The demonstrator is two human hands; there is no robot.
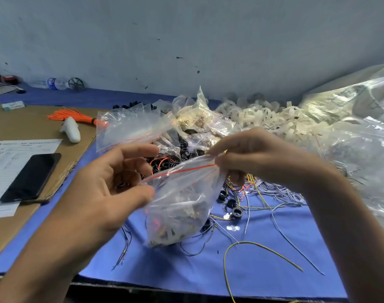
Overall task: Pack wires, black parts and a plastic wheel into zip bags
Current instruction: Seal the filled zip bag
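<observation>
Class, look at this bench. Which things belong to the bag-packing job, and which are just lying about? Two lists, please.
Job: filled bag, pinched at its zip by the right hand; left hand at its other end; empty bags; wires; black parts; white wheels.
Lying about: phone; paper form; water bottle.

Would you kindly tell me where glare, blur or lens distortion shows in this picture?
Head view: glare whitens the plastic sack at far right; head view: left hand and zip bag look softly blurred; head view: the wide lens bends the blue table.
</observation>
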